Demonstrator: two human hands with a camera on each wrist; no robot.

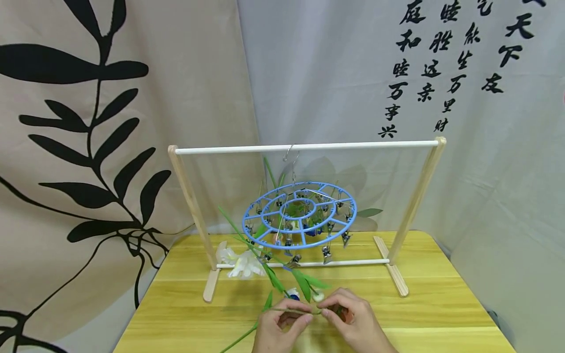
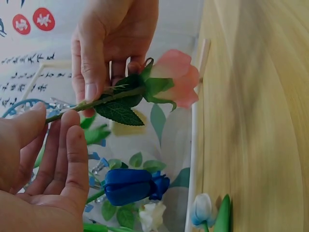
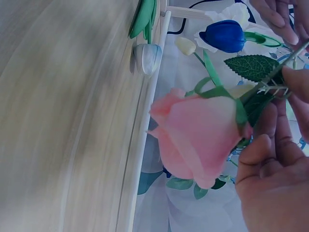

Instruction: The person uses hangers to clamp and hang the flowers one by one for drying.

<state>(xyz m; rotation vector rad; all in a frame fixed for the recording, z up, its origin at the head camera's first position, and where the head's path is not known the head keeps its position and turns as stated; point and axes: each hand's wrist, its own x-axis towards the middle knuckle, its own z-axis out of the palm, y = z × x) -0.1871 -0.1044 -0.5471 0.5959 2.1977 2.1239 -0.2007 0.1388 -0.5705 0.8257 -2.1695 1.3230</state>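
Note:
An artificial pink rose [image 3: 203, 135] on a green stem is held between both hands low in the head view. My left hand [image 1: 282, 326] pinches the stem [image 2: 60, 116] between thumb and fingers, farther from the bloom. Closer to the flower head, the thumb and fingers of my right hand [image 1: 353, 318] pinch the same stem near its dark green leaves [image 2: 120, 111]. The bloom points away from the left hand, and in the head view the right hand mostly hides it. Beyond the hands hangs a round blue clip hanger [image 1: 304, 246] with metal clips around its rings.
A wooden stand with a white top rod [image 1: 353, 145] carries the hanger over the wooden table [image 1: 441, 304]. White flowers [image 1: 244, 264] lie by its left foot. A blue tulip [image 2: 128, 186] and a pale tulip [image 2: 201, 209] lie beyond the hands. Printed curtains hang behind.

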